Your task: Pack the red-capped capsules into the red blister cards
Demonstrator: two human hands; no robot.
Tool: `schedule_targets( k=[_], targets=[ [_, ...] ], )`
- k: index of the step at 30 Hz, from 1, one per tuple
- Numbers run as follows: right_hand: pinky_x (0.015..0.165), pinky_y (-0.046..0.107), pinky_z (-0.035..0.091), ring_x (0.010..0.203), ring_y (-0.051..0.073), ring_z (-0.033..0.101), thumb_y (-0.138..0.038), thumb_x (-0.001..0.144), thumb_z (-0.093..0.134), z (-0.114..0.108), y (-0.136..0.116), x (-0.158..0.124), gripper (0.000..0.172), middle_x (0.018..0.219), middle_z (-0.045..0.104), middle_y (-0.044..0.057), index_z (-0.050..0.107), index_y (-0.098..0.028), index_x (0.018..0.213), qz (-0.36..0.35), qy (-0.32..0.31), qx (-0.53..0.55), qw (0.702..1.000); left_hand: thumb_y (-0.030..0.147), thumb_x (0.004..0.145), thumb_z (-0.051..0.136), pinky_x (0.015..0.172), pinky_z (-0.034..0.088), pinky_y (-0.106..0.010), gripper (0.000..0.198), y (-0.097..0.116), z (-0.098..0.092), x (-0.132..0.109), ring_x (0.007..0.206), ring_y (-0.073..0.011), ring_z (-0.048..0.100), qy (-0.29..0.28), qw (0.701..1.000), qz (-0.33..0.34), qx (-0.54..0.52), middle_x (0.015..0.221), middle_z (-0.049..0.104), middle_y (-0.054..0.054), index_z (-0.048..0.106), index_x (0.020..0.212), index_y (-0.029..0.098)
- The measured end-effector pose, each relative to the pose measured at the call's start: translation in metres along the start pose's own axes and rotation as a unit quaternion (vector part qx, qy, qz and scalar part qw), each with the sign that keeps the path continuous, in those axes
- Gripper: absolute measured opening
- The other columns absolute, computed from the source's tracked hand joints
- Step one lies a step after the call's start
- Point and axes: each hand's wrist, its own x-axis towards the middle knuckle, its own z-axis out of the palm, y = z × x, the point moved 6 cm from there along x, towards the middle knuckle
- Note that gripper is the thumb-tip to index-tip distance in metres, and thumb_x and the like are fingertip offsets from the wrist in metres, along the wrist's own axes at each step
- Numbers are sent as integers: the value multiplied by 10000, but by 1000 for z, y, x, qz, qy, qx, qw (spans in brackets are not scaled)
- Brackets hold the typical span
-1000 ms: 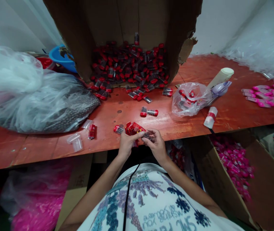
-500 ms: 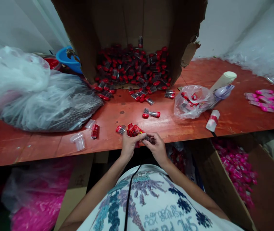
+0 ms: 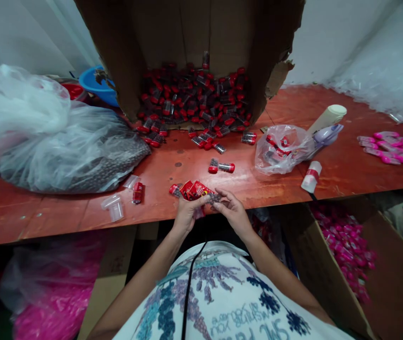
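At the table's front edge, a small clear container of dark beads [image 3: 213, 198] lies between my hands. My left hand [image 3: 186, 213] is closed, its thumb pressed along the container's left end. The curled fingers and thumb of my right hand [image 3: 235, 213] grip its right end. Red printed labels [image 3: 197, 190] fan out just beyond my left thumb; whether the left fingers hold them too is hidden. A red-capped bead container [image 3: 175, 190] sits against the left fingers. Two more red-capped containers [image 3: 226, 167] lie farther back on the table.
A cardboard box [image 3: 275, 78] on its side spills many red-capped containers. Left are a bag of dark beads [image 3: 70, 158], clear empty tubes [image 3: 115, 208] and a red roll [image 3: 138, 192]. Right are a plastic bag with red labels [image 3: 270, 163], a white bottle [image 3: 312, 177] and pink pieces [image 3: 390, 146].
My right fingers have opened slightly and shifted on the container, showing more of its beads. The red labels beside my left thumb are now more spread out.
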Motion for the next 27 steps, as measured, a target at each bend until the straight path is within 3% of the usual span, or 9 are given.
schedule_targets(
  k=[5,10,14,16,19,23,25,27],
  targets=[
    [725,286,553,813,137,588,-309,759,658,-4,8,3,431,1003,513,10,607,-310,1186,-26,3,-29,999,185,535,820,577,513,-257,313,-13,4,-2,576,-138,616,-39,998,-40,23,692,663,-14,625,774,130],
    [633,250,521,715,123,573,-310,729,687,-11,17,5,401,936,571,4,642,-276,1126,-4,21,-23,1000,185,528,830,457,460,-200,316,-18,-1,2,502,-114,589,-5,998,-67,7,659,658,-8,628,766,133],
    [632,250,504,732,144,580,-314,697,715,-18,20,7,351,898,623,5,667,-244,1038,2,43,-25,999,185,551,822,434,466,-208,296,-23,0,4,520,-135,614,-11,996,-87,20,688,681,-31,656,790,127],
    [588,241,492,700,143,570,-321,701,709,-30,20,11,330,870,622,7,670,-233,1016,-8,67,-47,997,160,586,798,478,498,-213,305,-26,-1,6,605,-161,661,-9,994,-104,8,780,709,-59,667,859,131],
    [585,252,498,672,138,558,-331,730,676,-66,17,18,329,856,594,12,667,-217,1038,-45,146,-116,981,56,621,723,629,558,-257,376,-31,-6,10,788,-208,698,15,986,-155,-61,899,722,-82,641,973,162],
    [719,326,525,728,157,572,-332,741,659,-104,1,14,388,922,527,26,642,-230,1115,-105,265,-247,926,-41,632,645,722,572,-322,451,-29,-9,17,866,-232,693,17,980,-166,-106,915,720,-88,602,1028,172],
    [791,347,512,773,162,572,-326,769,639,-96,-8,8,414,1013,506,45,602,-251,1175,-132,279,-291,906,-35,651,649,739,571,-332,443,-29,-7,17,883,-230,689,15,980,-161,-114,946,716,-98,592,1039,171],
    [796,331,505,782,158,571,-316,796,620,-68,-11,7,386,1058,518,55,590,-257,1176,-145,219,-296,918,-13,665,661,757,568,-347,418,-28,-4,16,874,-224,689,16,980,-148,-129,949,715,-98,595,1035,170]
  ],
)
